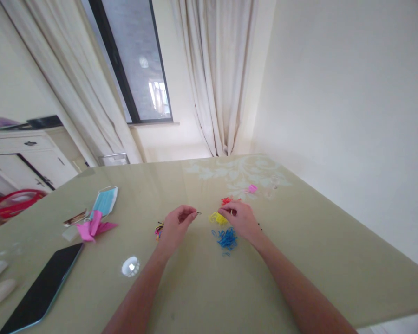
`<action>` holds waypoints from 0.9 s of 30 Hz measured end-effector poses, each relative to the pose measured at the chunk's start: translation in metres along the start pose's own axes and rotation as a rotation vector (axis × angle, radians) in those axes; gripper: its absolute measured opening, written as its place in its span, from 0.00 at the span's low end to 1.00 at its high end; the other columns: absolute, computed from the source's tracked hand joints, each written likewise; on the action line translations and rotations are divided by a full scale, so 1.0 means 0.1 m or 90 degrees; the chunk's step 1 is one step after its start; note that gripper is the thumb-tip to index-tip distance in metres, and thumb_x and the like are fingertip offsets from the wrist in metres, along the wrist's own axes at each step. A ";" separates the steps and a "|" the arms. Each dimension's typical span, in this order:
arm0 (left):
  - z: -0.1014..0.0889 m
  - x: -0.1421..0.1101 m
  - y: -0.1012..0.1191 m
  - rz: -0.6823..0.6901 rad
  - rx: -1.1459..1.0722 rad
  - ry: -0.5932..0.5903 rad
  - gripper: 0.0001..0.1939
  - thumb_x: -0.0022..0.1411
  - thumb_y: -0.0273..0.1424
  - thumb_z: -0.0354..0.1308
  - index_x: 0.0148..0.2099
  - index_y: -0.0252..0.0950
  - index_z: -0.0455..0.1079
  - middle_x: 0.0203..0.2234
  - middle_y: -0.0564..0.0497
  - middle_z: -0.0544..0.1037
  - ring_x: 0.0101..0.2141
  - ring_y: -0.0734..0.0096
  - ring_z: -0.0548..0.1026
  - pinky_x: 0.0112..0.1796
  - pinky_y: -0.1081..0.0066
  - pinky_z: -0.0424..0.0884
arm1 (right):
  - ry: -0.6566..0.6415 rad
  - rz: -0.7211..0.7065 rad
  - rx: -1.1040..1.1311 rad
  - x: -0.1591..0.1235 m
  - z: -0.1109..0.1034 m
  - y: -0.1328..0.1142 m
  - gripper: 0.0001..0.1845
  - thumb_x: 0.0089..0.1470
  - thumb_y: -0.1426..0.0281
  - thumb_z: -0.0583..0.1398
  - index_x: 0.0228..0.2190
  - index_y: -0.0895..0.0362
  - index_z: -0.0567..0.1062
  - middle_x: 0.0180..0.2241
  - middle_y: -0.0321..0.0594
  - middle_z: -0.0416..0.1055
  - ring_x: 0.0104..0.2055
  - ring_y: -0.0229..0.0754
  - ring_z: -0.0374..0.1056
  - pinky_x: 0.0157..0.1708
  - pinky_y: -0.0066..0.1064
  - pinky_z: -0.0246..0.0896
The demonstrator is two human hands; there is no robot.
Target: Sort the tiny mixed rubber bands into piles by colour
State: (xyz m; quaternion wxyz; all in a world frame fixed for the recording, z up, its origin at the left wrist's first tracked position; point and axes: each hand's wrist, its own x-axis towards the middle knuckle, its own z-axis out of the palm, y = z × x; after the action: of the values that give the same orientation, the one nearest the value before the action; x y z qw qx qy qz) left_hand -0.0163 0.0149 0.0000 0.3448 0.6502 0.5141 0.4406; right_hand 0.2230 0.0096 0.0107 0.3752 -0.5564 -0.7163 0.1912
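Note:
My left hand (pixel 177 228) pinches a small dark rubber band (pixel 199 213) between thumb and forefinger, above the table. Partly hidden behind that hand lies a pile of mixed-colour rubber bands (pixel 158 230). My right hand (pixel 241 220) is closed in a pinch over the right edge of a yellow rubber band pile (pixel 216 218); anything in its fingertips is too small to make out. Nearer to me sits a blue rubber band pile (pixel 227 238), with a few loose bands around it. Beyond the right hand, a red rubber band pile (pixel 226 200) is partly covered by it.
On the table (pixel 202 287), a dark-screened tablet (pixel 45 287), a pink paper figure (pixel 94 226), a blue face mask (pixel 105 202) and a shiny round object (pixel 130 266) lie to the left. Further back is a small pink item (pixel 252 189). A wall (pixel 351 116) borders the right side.

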 end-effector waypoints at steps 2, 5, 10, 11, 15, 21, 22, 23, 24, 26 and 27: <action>0.07 -0.04 0.06 0.004 -0.037 -0.035 0.16 0.60 0.45 0.63 0.40 0.37 0.77 0.33 0.48 0.84 0.35 0.63 0.81 0.40 0.65 0.77 | -0.016 -0.020 0.069 -0.04 0.00 -0.07 0.09 0.59 0.63 0.67 0.34 0.54 0.86 0.28 0.39 0.79 0.28 0.41 0.68 0.31 0.32 0.60; 0.14 -0.09 0.11 0.013 -0.045 -0.055 0.14 0.61 0.44 0.63 0.39 0.37 0.77 0.33 0.49 0.84 0.35 0.64 0.81 0.40 0.66 0.77 | -0.043 -0.029 0.127 -0.08 0.03 -0.16 0.11 0.57 0.61 0.67 0.32 0.55 0.85 0.25 0.38 0.75 0.26 0.39 0.64 0.28 0.31 0.56; 0.17 -0.12 0.13 0.030 -0.064 -0.074 0.12 0.62 0.41 0.64 0.38 0.37 0.77 0.32 0.50 0.83 0.35 0.65 0.80 0.39 0.67 0.76 | -0.041 -0.024 0.157 -0.11 0.09 -0.18 0.10 0.57 0.63 0.66 0.28 0.56 0.83 0.22 0.36 0.71 0.25 0.39 0.61 0.26 0.31 0.53; 0.18 -0.12 0.13 0.033 -0.069 -0.075 0.12 0.62 0.41 0.64 0.38 0.37 0.77 0.32 0.50 0.83 0.35 0.65 0.80 0.39 0.67 0.76 | -0.039 -0.020 0.160 -0.11 0.10 -0.17 0.10 0.56 0.64 0.65 0.28 0.56 0.83 0.22 0.36 0.70 0.25 0.38 0.60 0.26 0.31 0.53; 0.17 -0.12 0.16 0.037 -0.067 -0.080 0.14 0.62 0.43 0.63 0.41 0.37 0.78 0.34 0.49 0.84 0.36 0.64 0.81 0.40 0.67 0.76 | -0.050 0.018 0.233 -0.10 0.07 -0.16 0.10 0.53 0.63 0.67 0.27 0.57 0.81 0.20 0.34 0.68 0.24 0.38 0.59 0.25 0.30 0.52; 0.00 -0.04 0.03 0.019 0.160 0.024 0.14 0.67 0.41 0.57 0.43 0.38 0.78 0.36 0.47 0.84 0.36 0.60 0.81 0.39 0.63 0.74 | 0.034 0.076 0.555 -0.12 -0.35 -0.26 0.12 0.49 0.59 0.70 0.27 0.55 0.79 0.25 0.36 0.72 0.28 0.38 0.64 0.32 0.31 0.60; -0.03 -0.03 -0.01 0.018 0.218 0.037 0.13 0.67 0.39 0.57 0.44 0.38 0.79 0.37 0.46 0.84 0.37 0.59 0.81 0.40 0.63 0.74 | 0.053 0.074 0.580 -0.12 -0.42 -0.27 0.12 0.49 0.59 0.70 0.26 0.55 0.79 0.24 0.35 0.71 0.27 0.38 0.63 0.31 0.31 0.59; -0.05 -0.03 -0.04 0.019 0.276 0.038 0.12 0.67 0.37 0.57 0.45 0.38 0.79 0.39 0.45 0.84 0.38 0.59 0.80 0.42 0.62 0.73 | 0.066 0.071 0.596 -0.13 -0.48 -0.29 0.12 0.48 0.60 0.70 0.25 0.55 0.78 0.22 0.35 0.70 0.26 0.37 0.61 0.30 0.31 0.58; -0.06 -0.03 -0.07 0.021 0.335 0.030 0.12 0.67 0.36 0.57 0.46 0.38 0.79 0.41 0.45 0.84 0.41 0.57 0.80 0.44 0.60 0.73 | 0.071 0.069 0.606 -0.14 -0.53 -0.30 0.13 0.48 0.60 0.70 0.24 0.55 0.78 0.22 0.34 0.69 0.25 0.37 0.60 0.29 0.31 0.57; -0.07 -0.05 -0.12 0.017 0.445 -0.001 0.11 0.66 0.33 0.59 0.47 0.40 0.80 0.45 0.45 0.83 0.46 0.54 0.79 0.49 0.58 0.71 | 0.070 0.067 0.611 -0.14 -0.57 -0.31 0.14 0.47 0.59 0.70 0.23 0.55 0.76 0.21 0.34 0.67 0.23 0.36 0.57 0.28 0.31 0.56; -0.07 -0.06 -0.13 0.010 0.489 -0.018 0.11 0.65 0.33 0.60 0.47 0.41 0.80 0.46 0.45 0.83 0.48 0.52 0.78 0.50 0.57 0.70 | 0.066 0.067 0.608 -0.14 -0.58 -0.31 0.14 0.47 0.59 0.70 0.22 0.55 0.75 0.20 0.34 0.67 0.23 0.36 0.56 0.27 0.31 0.55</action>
State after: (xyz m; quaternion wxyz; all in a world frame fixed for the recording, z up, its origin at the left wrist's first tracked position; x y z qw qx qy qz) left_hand -0.0279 0.0115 -0.0101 0.0802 0.7419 0.6318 0.2095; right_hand 0.2478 -0.0220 0.0654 0.6139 -0.3662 -0.4992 0.4896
